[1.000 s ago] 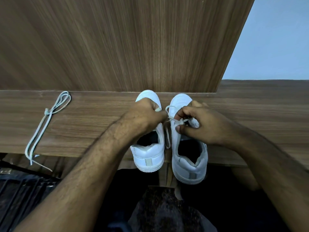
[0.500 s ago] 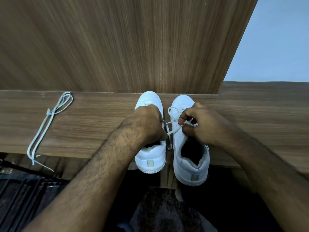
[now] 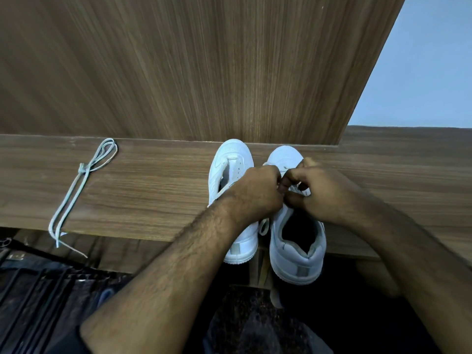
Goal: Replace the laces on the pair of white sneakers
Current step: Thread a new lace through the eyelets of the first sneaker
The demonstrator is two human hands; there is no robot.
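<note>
Hands [image 3: 283, 186] pinching lace [image 3: 296, 187], sneakers [image 3: 231, 159] toes away

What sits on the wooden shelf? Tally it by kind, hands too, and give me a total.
White sneakers: 2, left sneaker and right sneaker
Knotted lace bundle: 1
Lace on the right sneaker: 1
Hands: 2, left hand and right hand
Total: 6

White sneakers [image 3: 296, 241], pale grey-blue lace [image 3: 74, 190], brown wood-grain shelf [image 3: 153, 190].
</note>
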